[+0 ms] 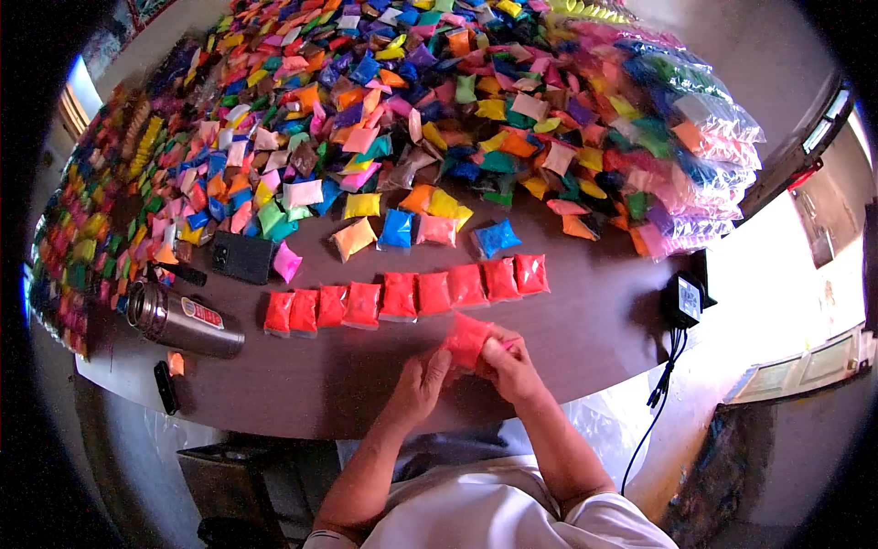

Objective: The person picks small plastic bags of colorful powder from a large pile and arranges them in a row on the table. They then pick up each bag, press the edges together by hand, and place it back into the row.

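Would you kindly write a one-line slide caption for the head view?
Both hands, left hand and right hand, hold a red packet before a row of red packets on a dark table.

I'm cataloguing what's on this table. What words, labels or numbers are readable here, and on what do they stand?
None is readable.
Steel flask: red and white label, print blurred.
Black adapter: pale sticker, too small.
Red packet in left hand and right hand: no print visible.
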### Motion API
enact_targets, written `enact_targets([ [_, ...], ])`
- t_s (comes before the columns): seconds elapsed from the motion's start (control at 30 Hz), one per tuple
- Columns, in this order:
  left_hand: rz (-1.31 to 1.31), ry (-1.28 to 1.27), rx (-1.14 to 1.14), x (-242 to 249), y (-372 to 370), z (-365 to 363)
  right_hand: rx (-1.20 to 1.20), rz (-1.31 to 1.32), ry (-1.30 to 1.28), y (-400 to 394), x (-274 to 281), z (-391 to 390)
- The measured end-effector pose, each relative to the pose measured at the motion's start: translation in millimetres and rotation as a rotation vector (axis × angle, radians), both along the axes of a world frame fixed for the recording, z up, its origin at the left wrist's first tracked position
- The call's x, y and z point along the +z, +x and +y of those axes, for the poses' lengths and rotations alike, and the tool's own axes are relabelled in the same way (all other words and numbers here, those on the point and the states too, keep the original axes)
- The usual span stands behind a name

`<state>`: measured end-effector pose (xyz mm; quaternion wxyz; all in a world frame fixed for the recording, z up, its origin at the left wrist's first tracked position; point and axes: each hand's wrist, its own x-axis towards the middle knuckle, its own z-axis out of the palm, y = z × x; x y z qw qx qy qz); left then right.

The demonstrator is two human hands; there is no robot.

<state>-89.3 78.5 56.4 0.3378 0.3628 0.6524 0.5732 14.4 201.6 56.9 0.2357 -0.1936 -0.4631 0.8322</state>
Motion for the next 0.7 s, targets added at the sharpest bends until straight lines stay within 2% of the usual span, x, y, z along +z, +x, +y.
enact_targets([
  [0.03,-0.11,-0.067,-0.002,-1.3,-1.7,-1.2,0.035,0.028,-0.173,0.0,13.1,0.3],
  [0.07,-0.109,-0.067,-0.001,-0.7,-1.5,-1.8,0.069,0.055,-0.348,0.9,20.3,0.9],
  [0.2,-0.218,-0.044,-0.034,6.1,0.9,-1.1,0.122,-0.014,-0.342,4.9,20.9,4.9],
  [0.27,-0.233,-0.036,-0.029,4.2,0.1,-0.9,0.111,0.081,-0.327,2.5,23.2,2.5],
  [0.33,-0.172,-0.033,-0.099,-3.5,-3.4,-0.7,0.146,0.121,-0.318,2.5,21.3,4.9],
  [0.53,0.043,0.066,-0.107,-1.9,0.5,3.8,0.177,0.211,-0.273,0.3,11.3,7.6],
  [0.57,0.043,0.066,-0.106,-1.5,1.4,2.6,0.19,0.2,-0.263,2.1,12.2,9.1],
  [0.63,-0.123,0.019,-0.046,-0.5,3.8,-0.8,0.172,0.211,-0.24,4.7,-0.4,13.4],
  [0.7,-0.104,0.05,-0.06,-3.1,2.0,-1.8,0.155,0.221,-0.215,6.2,-9.8,14.0],
])
